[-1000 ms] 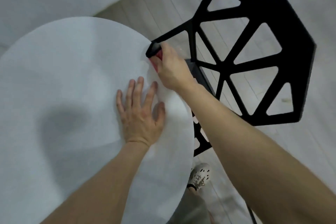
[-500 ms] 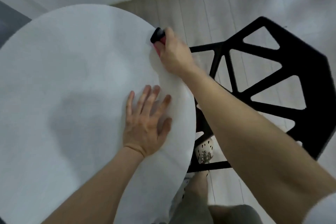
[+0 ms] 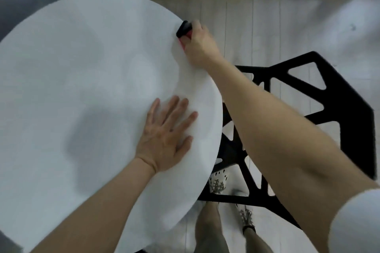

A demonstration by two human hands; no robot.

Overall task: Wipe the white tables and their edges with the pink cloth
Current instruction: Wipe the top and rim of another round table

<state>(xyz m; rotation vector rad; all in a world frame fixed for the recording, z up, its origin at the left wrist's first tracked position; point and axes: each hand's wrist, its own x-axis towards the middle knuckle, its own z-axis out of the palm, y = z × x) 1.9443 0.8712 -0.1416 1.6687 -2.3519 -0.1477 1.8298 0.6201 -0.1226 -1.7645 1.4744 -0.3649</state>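
Round white desk over pale floor, black chair beside | right hand closed on pink cloth at far-right edge | left hand flat, empty | risk: cloth slips off rim if grip loosens.

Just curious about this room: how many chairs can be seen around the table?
1: a black chair on the right, beside the round white table. Others may be hidden outside the view.
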